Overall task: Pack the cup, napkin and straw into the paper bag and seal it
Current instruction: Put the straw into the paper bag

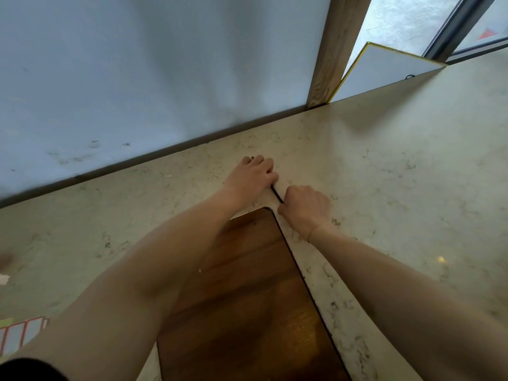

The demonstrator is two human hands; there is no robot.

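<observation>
A thin black straw [277,193] lies on the pale marble counter [384,174], only a short stretch of it showing between my hands. My left hand [253,174] rests knuckles-up over its far end, fingers curled down onto it. My right hand [305,207] is closed in a fist around its near end, just past the rounded corner of a brown wooden surface [247,298]. No cup, napkin or paper bag is in view.
A blue-grey wall [137,78] runs along the back of the counter. A wooden post [332,50] and a leaning white board with a yellow edge [384,67] stand at the back right. A red-striped paper item [22,334] pokes in at the lower left.
</observation>
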